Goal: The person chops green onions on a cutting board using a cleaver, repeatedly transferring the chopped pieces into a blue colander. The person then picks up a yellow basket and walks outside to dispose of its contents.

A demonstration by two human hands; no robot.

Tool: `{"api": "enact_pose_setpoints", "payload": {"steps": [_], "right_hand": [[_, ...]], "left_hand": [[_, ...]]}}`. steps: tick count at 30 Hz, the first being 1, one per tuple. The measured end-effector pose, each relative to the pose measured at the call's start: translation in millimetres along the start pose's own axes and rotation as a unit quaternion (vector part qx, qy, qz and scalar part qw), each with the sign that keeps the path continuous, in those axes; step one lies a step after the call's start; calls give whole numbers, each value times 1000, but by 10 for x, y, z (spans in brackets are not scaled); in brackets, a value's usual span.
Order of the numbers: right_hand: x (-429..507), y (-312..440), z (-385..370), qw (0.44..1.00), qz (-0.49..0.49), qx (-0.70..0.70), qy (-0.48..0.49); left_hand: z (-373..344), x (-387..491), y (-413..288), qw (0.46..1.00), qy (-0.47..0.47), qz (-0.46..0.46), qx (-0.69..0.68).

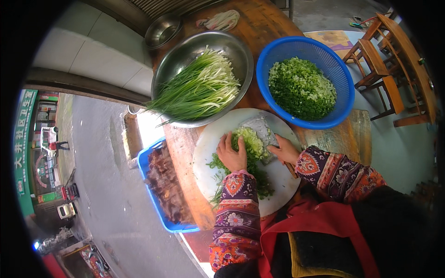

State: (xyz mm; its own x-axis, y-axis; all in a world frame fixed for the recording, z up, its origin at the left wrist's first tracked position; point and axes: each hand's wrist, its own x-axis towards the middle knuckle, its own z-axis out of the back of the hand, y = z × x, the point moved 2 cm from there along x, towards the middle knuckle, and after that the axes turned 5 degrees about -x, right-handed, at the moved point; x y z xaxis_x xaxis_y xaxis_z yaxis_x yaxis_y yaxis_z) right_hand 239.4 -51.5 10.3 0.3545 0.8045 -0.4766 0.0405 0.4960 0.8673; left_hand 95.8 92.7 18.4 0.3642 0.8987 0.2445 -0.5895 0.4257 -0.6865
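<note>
A round white cutting board (205,153) lies on the wooden table in front of me. Chopped scallions (251,139), pale at the far side and dark green nearer me, are heaped on it. My right hand (285,151) grips a cleaver by its wooden handle. The cleaver's broad blade (265,130) lies nearly flat against the right side of the heap, with bits stuck to it. My left hand (233,153) rests with spread fingers on the heap's left side, touching the scallions. A few longer green pieces (217,191) trail beside my left wrist.
Beyond the board stand a steel basin (246,76) of whole scallions (205,85) and a blue colander (262,74) of chopped scallions (302,87). A cloth (222,20) lies farther back on the table (267,17). Left and lower is a blue crate (153,198) with dark brown pieces. Wooden stools (373,57) stand right.
</note>
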Motion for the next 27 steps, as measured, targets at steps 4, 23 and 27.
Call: {"api": "enact_pose_setpoints", "payload": {"steps": [4, 23, 27], "right_hand": [[101, 143, -209, 998, 0, -7, 67], [-977, 579, -20, 964, -28, 251, 87], [-1075, 855, 419, 954, 28, 295, 38]], "left_hand": [[-59, -88, -119, 998, -47, 41, -16], [524, -207, -1429, 996, 26, -61, 58], [383, 67, -2028, 979, -12, -201, 26]]}}
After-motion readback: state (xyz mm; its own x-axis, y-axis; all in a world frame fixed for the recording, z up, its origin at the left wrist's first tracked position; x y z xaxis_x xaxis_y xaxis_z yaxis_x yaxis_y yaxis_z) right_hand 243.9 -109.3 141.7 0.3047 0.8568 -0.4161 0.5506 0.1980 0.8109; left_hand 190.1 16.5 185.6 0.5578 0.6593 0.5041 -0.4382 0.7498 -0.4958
